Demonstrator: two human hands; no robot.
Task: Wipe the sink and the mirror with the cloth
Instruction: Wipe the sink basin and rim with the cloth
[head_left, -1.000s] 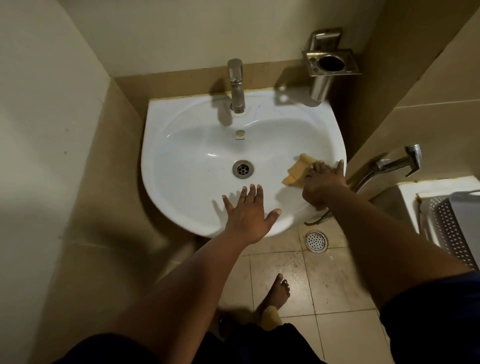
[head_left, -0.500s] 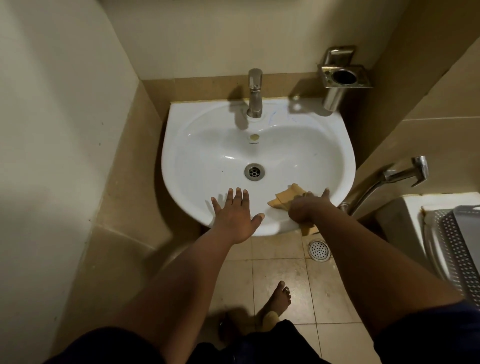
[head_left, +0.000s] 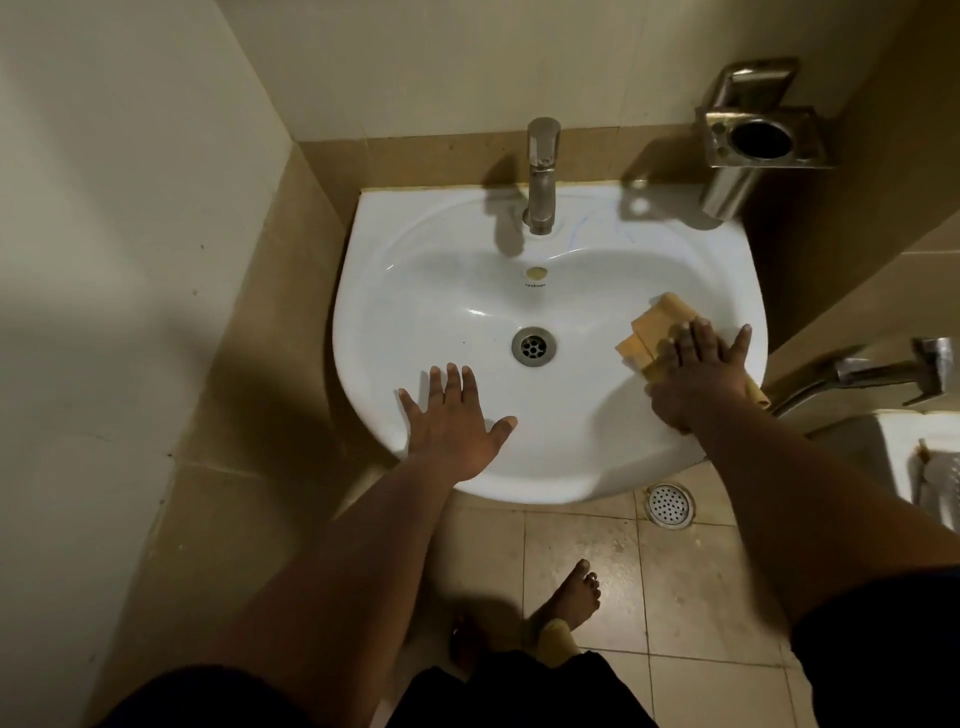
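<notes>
Wiping the sink (head_left: 415, 291) goes best when the cloth (head_left: 655, 328) is kept pressed flat under the spread right hand (head_left: 698, 376), while the left hand (head_left: 452, 421), fingers splayed and holding nothing, is braced at the front rim.

We're in a small bathroom, tight in a corner. A white ceramic wall-hung sink (head_left: 550, 312) sits against plain cream walls banded with beige tile, a single steel tap (head_left: 542, 174) standing over its bowl and a metal drain (head_left: 533, 346) at the bottom. Up on the right wall, a steel tumbler holder (head_left: 753, 150). Lower right, a hand-spray faucet (head_left: 878, 371) pokes out beside the edge of a white fixture (head_left: 893, 441). Underfoot, beige floor tiles with a round floor drain (head_left: 670, 505), and a bare foot (head_left: 571, 597) on them.
</notes>
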